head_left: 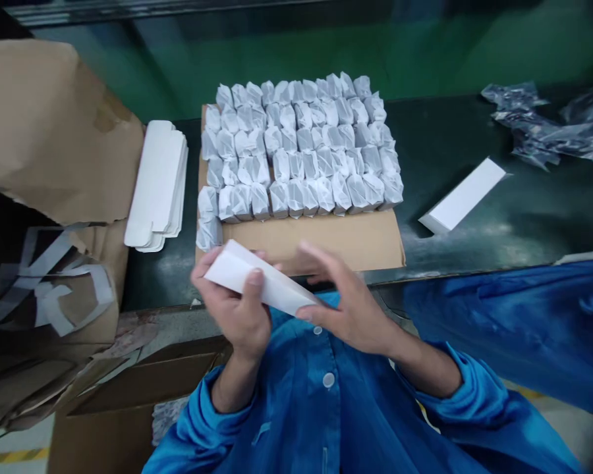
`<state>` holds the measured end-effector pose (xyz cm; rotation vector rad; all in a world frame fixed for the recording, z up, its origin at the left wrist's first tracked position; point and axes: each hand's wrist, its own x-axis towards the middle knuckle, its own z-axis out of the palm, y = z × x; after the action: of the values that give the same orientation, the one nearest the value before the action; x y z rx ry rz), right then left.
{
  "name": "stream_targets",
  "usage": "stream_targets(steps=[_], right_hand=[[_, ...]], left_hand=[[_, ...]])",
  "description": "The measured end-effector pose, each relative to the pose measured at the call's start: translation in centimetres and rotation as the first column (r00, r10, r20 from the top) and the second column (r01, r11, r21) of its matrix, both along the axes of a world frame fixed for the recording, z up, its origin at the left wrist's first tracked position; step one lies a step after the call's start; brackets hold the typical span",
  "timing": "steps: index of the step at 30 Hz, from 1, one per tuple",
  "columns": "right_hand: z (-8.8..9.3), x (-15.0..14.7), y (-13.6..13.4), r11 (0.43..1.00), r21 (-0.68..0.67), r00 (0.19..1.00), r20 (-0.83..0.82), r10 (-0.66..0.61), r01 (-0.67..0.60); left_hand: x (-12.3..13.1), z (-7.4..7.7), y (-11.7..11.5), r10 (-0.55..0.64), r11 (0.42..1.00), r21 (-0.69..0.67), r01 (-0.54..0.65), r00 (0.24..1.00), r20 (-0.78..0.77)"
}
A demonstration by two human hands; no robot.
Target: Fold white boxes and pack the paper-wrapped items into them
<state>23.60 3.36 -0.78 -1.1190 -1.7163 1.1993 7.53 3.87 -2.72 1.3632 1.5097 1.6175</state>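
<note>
A long, slim white carton [271, 283] lies slantwise across my left hand [242, 309], whose fingers and thumb are wrapped round it. At the carton's lower right end, the thumb of my right hand [346, 303] touches or nearly touches it. The other fingers of that hand are stretched out and slightly blurred. Behind both hands, rows of small items wrapped in white paper [301, 148] stand close together on a cardboard sheet [321, 240]. A second white carton [464, 196] lies by itself on the table to the right.
Flat white cartons [155, 181] are stacked on the dark table [410, 138] at the left. A large brown paper bag [44, 125] stands beside them. Crumpled clear plastic [548, 125] lies far right. Below left is an open cardboard box [109, 428]. Blue cloth [514, 322] hangs at the right.
</note>
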Motion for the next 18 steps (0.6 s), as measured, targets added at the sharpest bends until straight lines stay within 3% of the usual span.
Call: stream_targets(steps=[2, 4, 5, 7, 9, 10, 12, 14, 16, 17, 18], right_hand=[[0.2, 0.1, 0.3, 0.981, -0.150, 0.988, 0.075, 0.136, -0.124], [0.7, -0.1, 1.5, 0.954, -0.212, 0.962, 0.126, 0.243, -0.214], [1.0, -0.4, 2.3, 0.942, -0.208, 0.943, 0.153, 0.296, -0.262], [1.8, -1.4, 4.3, 0.899, -0.154, 0.867, 0.240, 0.437, -0.410], [2.7, -3.3, 6.4, 0.864, -0.031, 0.789, 0.394, 0.472, -0.502], [3.1, -4.6, 7.3, 0.867, 0.064, 0.769, 0.499, 0.401, -0.494], [3.9, -7.6, 9.0, 0.831, 0.284, 0.712, 0.679, 0.178, -0.478], [4.4, -10.6, 10.5, 0.706, 0.410, 0.618, 0.785, 0.050, -0.577], [4.8, -12.8, 11.7, 0.555, 0.387, 0.512, 0.855, 0.083, -0.736], [4.9, -13.3, 12.1, 0.506, 0.367, 0.483, 0.868, 0.115, -0.781], [5.1, -13.3, 12.3, 0.493, 0.361, 0.484, 0.863, 0.145, -0.792]], left_hand=[[-1.8, 0.0, 0.1, 0.118, 0.989, 0.091, -0.113, 0.991, -0.056], [-4.4, 0.0, -0.2, 0.169, 0.964, 0.254, -0.076, 0.915, -0.366], [-5.9, 0.0, -0.4, 0.155, 0.957, 0.290, 0.016, 0.816, -0.557], [-8.7, 0.1, -0.9, 0.028, 0.952, 0.187, 0.243, 0.537, -0.843], [-11.2, 0.1, -1.2, -0.103, 0.933, 0.019, 0.360, 0.316, -0.943], [-12.3, 0.1, -1.4, -0.129, 0.930, -0.025, 0.367, 0.261, -0.957], [-14.3, -0.1, -1.7, -0.134, 0.938, -0.049, 0.343, 0.228, -0.964], [-16.2, -0.3, -2.3, -0.152, 0.944, -0.066, 0.325, 0.247, -0.957], [-17.6, -0.5, -3.1, -0.185, 0.939, -0.088, 0.331, 0.274, -0.944], [-18.1, -0.5, -3.5, -0.198, 0.939, -0.099, 0.331, 0.279, -0.940], [-18.3, -0.6, -3.8, -0.207, 0.940, -0.112, 0.323, 0.279, -0.938]])
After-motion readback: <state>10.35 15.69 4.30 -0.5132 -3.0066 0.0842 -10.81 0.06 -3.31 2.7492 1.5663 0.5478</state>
